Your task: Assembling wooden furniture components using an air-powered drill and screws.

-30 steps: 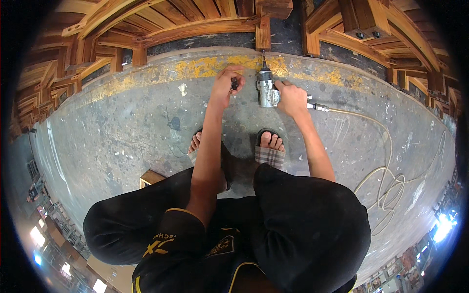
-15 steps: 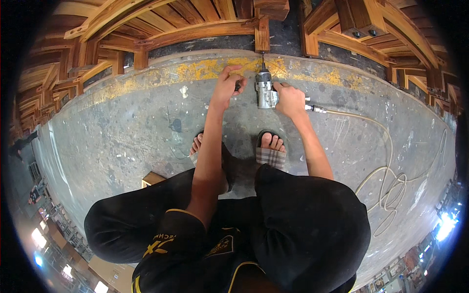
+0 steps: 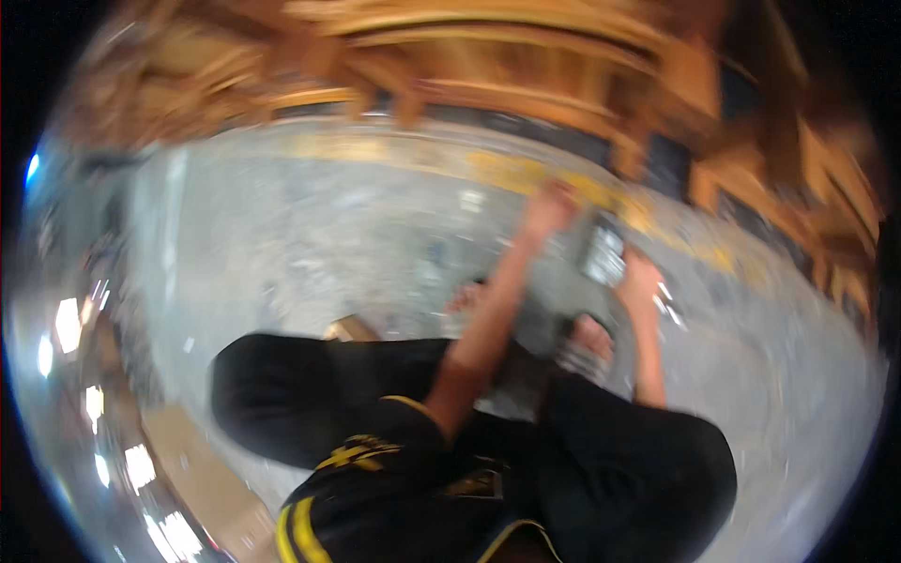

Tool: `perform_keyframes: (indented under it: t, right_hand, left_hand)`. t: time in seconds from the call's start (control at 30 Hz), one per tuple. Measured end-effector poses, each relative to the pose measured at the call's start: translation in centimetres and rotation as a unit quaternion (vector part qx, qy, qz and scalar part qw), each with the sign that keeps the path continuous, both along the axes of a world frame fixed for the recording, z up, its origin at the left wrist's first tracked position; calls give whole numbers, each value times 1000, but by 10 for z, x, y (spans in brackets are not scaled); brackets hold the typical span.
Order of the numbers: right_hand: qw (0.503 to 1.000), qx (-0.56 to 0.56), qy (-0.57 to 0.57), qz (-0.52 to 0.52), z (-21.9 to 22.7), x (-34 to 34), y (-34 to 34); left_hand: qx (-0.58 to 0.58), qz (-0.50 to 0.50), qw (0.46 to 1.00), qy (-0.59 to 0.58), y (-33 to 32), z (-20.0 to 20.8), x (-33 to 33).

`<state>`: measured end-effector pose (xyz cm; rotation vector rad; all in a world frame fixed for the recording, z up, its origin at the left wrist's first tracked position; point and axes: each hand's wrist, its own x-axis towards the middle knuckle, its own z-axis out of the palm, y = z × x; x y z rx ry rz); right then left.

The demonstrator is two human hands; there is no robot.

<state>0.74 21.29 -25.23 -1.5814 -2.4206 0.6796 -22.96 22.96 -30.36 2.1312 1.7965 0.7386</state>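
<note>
My right hand (image 3: 641, 275) is closed round a silver air impact wrench (image 3: 605, 255), whose front points toward the wooden furniture. Just left of the tool, my left hand (image 3: 554, 206) is raised over the yellow floor stripe. Its fingers are smeared by motion, so what it holds, if anything, cannot be made out. Beyond both hands stands a row of brown wooden furniture (image 3: 507, 94), its legs close to the stripe. Whether the wrench's tip touches the wood is hidden by blur.
A worn yellow stripe (image 3: 511, 171) runs along the grey floor (image 3: 310, 225) in front of the furniture. A small wooden piece (image 3: 351, 328) lies beside my left knee. Cardboard (image 3: 202, 460) is at the lower left. My sandalled feet are below the hands.
The view has swung to the left and blurred, so hands, wrench and furniture appear farther right and lower. My right hand keeps hold of the impact wrench. The left hand's fingers have become unclear.
</note>
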Motion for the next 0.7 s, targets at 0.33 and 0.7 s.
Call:
perform_keyframes:
  t: [0.33,0.7]
  right_hand:
    - [938,-118,324,-40,67,15,-68]
    - [891,-218,390,-83,145,10,-65]
  left_hand:
    - [-204,211,697,-654,-6,89,36]
    - [-238,56,531,-811,22,163,17]
